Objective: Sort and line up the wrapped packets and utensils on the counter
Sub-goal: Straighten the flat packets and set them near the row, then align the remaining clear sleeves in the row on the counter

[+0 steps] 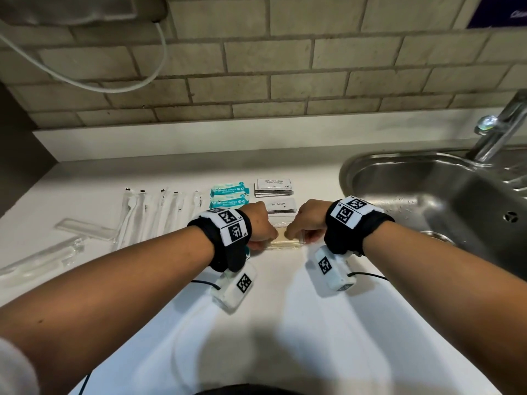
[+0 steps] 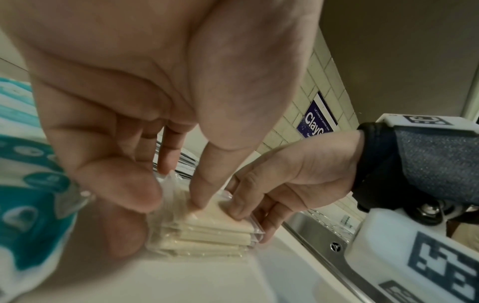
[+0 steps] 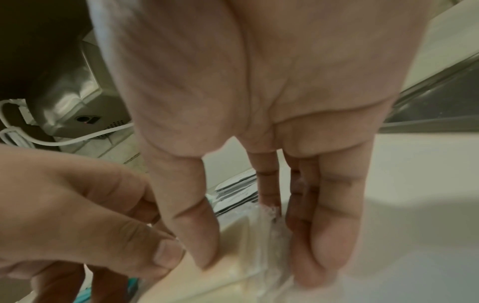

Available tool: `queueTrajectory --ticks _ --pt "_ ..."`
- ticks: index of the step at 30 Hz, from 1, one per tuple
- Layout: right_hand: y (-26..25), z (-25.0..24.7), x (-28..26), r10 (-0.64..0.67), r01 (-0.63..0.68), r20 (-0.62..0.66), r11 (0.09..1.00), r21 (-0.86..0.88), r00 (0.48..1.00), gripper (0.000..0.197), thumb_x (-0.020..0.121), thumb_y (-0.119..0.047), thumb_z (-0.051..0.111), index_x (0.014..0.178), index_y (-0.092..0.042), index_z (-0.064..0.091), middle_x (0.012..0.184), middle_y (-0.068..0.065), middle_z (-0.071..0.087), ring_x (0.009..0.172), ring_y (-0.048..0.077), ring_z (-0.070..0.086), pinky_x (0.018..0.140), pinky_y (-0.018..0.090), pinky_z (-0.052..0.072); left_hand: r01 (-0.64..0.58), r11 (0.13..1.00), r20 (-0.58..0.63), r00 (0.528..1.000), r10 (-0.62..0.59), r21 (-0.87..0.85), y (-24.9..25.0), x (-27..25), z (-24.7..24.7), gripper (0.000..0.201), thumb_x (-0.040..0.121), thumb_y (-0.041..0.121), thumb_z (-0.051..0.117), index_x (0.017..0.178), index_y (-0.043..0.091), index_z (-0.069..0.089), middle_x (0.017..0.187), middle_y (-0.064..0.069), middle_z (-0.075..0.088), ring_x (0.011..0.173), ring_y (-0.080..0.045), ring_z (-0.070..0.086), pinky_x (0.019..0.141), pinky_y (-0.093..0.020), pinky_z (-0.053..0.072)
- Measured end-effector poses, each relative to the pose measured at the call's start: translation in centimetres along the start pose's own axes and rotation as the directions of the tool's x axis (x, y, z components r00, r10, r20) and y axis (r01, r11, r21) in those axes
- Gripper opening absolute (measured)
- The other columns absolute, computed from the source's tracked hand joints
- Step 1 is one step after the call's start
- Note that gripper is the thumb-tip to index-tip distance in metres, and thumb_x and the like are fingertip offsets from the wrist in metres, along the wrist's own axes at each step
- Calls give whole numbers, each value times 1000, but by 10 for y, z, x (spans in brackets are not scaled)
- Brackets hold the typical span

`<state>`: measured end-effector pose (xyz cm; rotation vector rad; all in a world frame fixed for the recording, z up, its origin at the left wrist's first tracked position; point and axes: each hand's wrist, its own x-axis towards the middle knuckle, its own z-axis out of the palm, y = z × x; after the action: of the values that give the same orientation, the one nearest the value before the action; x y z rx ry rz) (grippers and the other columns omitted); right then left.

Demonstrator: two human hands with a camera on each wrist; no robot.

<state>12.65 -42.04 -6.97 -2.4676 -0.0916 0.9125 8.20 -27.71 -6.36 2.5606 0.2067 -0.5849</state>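
Both hands pinch the short ends of a stack of cream bars in clear wrappers on the white tabletop: left hand at its left, right hand at its right. Its long axis runs left-right, near the toothpaste sachets.

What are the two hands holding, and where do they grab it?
Both hold a stack of clear-wrapped cream bars on the counter. The left hand pinches its left end, the right hand its right end, thumbs on top.
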Motion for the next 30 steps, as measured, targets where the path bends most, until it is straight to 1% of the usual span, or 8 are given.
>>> queueTrajectory --ticks 4,10,12,17,22,25,28,30 --pt "0 0 -3 -2 3 -10 1000 21 1000 12 68 -21 77 68 -9 73 62 4 69 61 18 62 71 26 54 25 993 26 999 -22 -113 0 -1 0 17 85 18 70 93 13 56 93 -11 74 83 -27 74 80 -41 60" --pt "0 2 1 -4 4 -12 1000 13 1000 12 64 -21 78 64 -10 72 59 4 68 62 21 63 78 30 56 18 989 28 1000 -14 -145 -1 -5 0 19 85 15 68 99 9 58 92 -12 75 75 -26 74 78 -40 61" --pt "0 3 2 -5 6 -9 1000 11 1000 13 65 -21 78 66 -10 71 59 4 67 62 21 62 78 30 56 20 989 34 999 -15 -147 -2 -5 0 20 85 16 68 100 8 58 92 -12 75 79 -26 75 78 -41 61" --pt "-1 4 0 -9 9 4 1000 -27 1000 13 71 -23 75 65 -12 71 54 0 65 51 15 58 64 24 51 -13 998 7 1000 14 -55 -2 -4 1 22 83 18 66 103 11 58 95 -11 74 83 -27 74 79 -41 61" --pt "-5 0 -7 0 1 9 997 -81 1000 13 73 -25 75 71 -11 74 65 1 72 54 11 61 62 22 51 -2 998 66 998 6 -69 -3 -7 -9 22 85 17 66 104 7 60 89 -15 76 64 -26 70 64 -34 58" --pt "-14 -8 -16 9 -17 -40 979 -201 999 18 70 -31 76 70 -13 73 46 -6 61 35 8 49 50 19 41 -83 996 -10 996 83 -17 -8 -11 -28 30 88 27 66 109 7 61 95 -8 75 73 -26 72 71 -31 55" --pt "-41 -13 -24 -72 18 -160 949 -316 984 30 71 -41 74 70 -12 67 56 1 64 47 14 53 51 21 42 -143 990 -124 982 143 13 -30 -20 -58 30 89 38 64 107 16 56 98 -1 69 64 -18 66 69 -27 48" --pt "-70 -9 -32 -183 101 -188 919 -381 965 37 76 -45 71 85 -9 69 85 8 71 73 22 63 66 27 48 -148 989 -162 975 150 24 -56 -29 -80 29 88 40 64 104 19 56 92 -3 71 64 -17 65 65 -25 44"
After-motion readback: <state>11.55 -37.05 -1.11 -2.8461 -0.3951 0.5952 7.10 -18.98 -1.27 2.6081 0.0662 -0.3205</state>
